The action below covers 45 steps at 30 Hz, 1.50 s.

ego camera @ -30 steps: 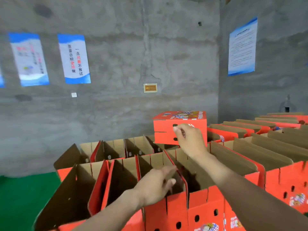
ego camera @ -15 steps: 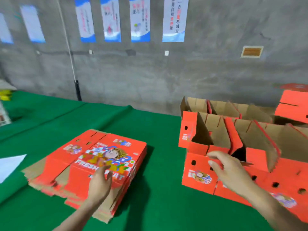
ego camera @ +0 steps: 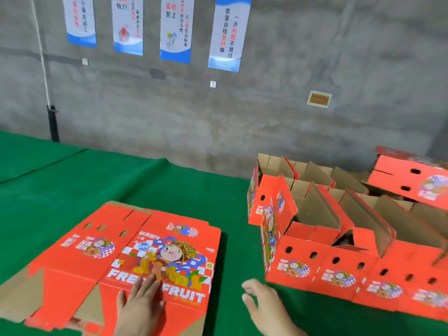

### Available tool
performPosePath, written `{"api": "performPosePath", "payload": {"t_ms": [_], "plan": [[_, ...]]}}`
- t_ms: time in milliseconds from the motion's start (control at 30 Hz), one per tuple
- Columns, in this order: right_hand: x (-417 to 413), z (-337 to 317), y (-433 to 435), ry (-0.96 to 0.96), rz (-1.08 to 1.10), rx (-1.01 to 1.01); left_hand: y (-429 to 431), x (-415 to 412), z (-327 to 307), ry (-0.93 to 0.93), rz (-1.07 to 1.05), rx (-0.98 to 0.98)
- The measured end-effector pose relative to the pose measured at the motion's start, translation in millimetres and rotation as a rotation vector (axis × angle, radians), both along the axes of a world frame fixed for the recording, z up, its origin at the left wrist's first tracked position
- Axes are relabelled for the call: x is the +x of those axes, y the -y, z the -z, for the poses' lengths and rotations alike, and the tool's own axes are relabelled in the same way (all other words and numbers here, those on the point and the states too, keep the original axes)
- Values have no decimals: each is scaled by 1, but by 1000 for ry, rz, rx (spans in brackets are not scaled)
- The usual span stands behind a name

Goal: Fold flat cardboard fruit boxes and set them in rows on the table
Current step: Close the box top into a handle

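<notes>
A stack of flat red cardboard fruit boxes point(ego camera: 135, 253) lies on the green table point(ego camera: 169, 190) at the lower left, printed side up. My left hand point(ego camera: 139, 304) rests flat on the top sheet near its front edge, fingers straight. My right hand point(ego camera: 264, 304) hovers open over the green cloth, between the stack and the folded boxes, holding nothing. Several folded red boxes point(ego camera: 339, 238) with open brown flaps stand in rows on the right. One closed red box point(ego camera: 409, 178) lies on top of them at the far right.
A grey concrete wall point(ego camera: 242, 122) with several blue-and-white posters point(ego camera: 228, 32) runs behind the table. A black pipe point(ego camera: 53, 122) stands by the wall at the left. Green cloth spreads left of and beyond the flat stack.
My view swung left from the folded rows to the flat stack. My left hand came down onto the top sheet. My right hand left the folded boxes and moved toward the stack.
</notes>
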State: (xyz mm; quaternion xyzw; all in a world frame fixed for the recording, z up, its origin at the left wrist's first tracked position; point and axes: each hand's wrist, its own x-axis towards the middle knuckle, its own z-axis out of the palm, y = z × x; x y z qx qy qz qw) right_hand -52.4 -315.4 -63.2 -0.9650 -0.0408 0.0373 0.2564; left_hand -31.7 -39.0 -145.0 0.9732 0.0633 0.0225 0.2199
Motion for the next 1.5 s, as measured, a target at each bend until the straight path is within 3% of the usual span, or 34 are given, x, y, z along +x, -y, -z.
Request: {"api": "performPosePath", "payload": {"t_ms": [133, 267, 333, 533, 733, 900, 1033, 1233, 1300, 1333, 1433, 1500], "plan": [[-7, 32, -29, -346, 211, 165, 5, -37, -2, 243, -39, -324], [-6, 39, -52, -593, 517, 708, -22, -47, -8, 259, -123, -301], [-5, 35, -60, -577, 582, 868, -34, -48, -13, 227, -94, -314], [10, -19, -64, -372, 465, 987, -54, -52, -52, 308, 34, -283], [-9, -95, -1, -297, 552, 1168, -37, -68, -159, 667, 439, -106], [-33, -101, 69, -387, 618, 1554, 11, -70, -242, 693, 791, 188], [-53, -94, 121, -365, 620, 1623, 63, -57, -274, 682, 885, 451], [-80, -110, 174, -145, 722, 1805, 160, -37, -293, 672, 857, 566], [-87, -114, 184, 59, 704, 1773, 191, -38, -299, 714, 854, 553], [-90, -117, 185, 199, 688, 1657, 204, -41, -302, 726, 854, 560], [-99, -127, 187, 590, 478, 1097, 241, -48, -300, 789, 917, 563], [-100, -133, 191, 631, 298, 681, 262, -56, -291, 838, 1005, 535]]}}
